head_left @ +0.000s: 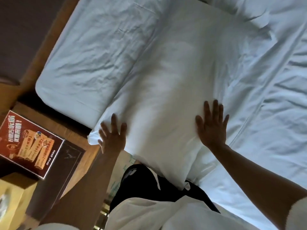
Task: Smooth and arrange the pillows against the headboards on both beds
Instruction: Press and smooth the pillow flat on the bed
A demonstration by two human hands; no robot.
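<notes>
1. Looks like a hotel bedroom.
2. Shows a bed (274, 80) in wrinkled white linen.
3. Has a wooden headboard (54, 35) left of the bed, and a nightstand (73, 156) bearing a printed promotional card (28, 143) beside the bed.

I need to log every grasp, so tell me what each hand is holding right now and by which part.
Nothing is gripped. Both the left hand and right hand lie open, fingers spread, pressing flat on the near end of the white pillow.
</notes>
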